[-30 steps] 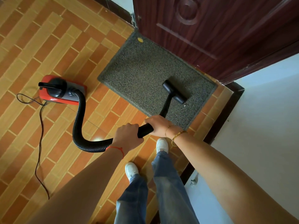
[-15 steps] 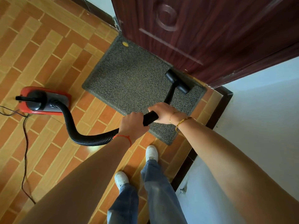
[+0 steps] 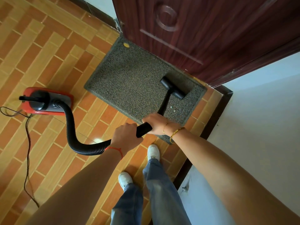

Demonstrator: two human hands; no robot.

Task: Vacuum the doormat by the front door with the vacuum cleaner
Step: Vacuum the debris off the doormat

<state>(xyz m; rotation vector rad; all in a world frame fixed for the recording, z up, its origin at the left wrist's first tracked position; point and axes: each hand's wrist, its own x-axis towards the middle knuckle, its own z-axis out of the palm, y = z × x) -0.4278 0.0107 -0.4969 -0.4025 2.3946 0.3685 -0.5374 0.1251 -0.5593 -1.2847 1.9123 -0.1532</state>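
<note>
Hands grip the hose: your left hand [image 3: 125, 135] behind, your right hand [image 3: 156, 121] ahead at the wand. Nozzle [image 3: 173, 87] sits on the doormat [image 3: 129, 78] near its right edge, by the door [image 3: 211, 30]. Vacuuming is under way; next, likely sweep toward the yellow speck [image 3: 126, 44]

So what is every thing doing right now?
Front door: closed, as far as shown.
Doormat: flat on the floor, specks near its right end.
Vacuum nozzle: resting on the doormat.
Hose: curved, gripped by both hands.
Left hand: gripping the hose.
Right hand: gripping the hose.
Red vacuum cleaner: on the tiles, cord trailing.
</note>
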